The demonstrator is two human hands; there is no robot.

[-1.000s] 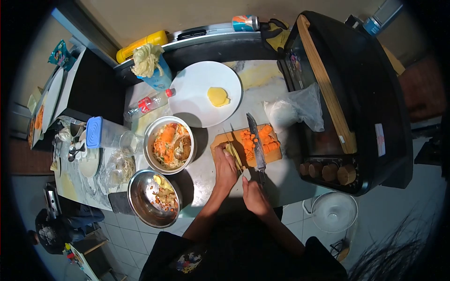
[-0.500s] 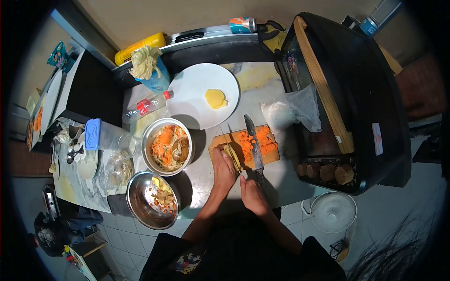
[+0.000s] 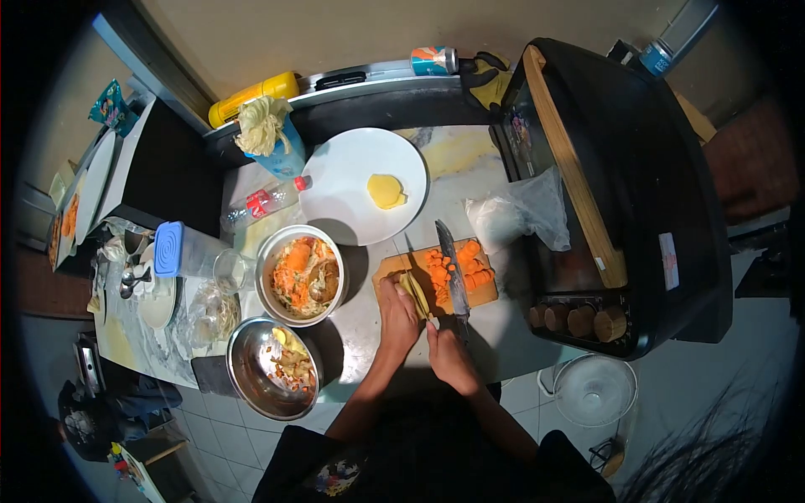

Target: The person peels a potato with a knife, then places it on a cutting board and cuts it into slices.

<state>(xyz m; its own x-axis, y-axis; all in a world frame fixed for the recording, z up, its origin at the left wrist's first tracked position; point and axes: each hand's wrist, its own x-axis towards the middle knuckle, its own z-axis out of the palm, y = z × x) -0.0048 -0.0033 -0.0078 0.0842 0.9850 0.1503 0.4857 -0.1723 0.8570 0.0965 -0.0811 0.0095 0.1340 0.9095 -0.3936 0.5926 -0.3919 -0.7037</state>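
Two hands work over the cutting board (image 3: 388, 267): the left hand (image 3: 397, 313) grips a yellow piece (image 3: 410, 293), and the right hand (image 3: 449, 355) clasps a knife's handle. Orange pieces (image 3: 476, 277) lie beside them.

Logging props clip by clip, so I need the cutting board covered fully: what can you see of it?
The cutting board is tan, looks wooden, and is roughly rectangular, with rounded corners. It lies flat on the marbled counter. Orange carrot pieces cover much of its right side, and a large knife lies across it, its handle past the near edge. The left hand covers the near left corner; whether it touches the board cannot be told. No handle shows on the board.
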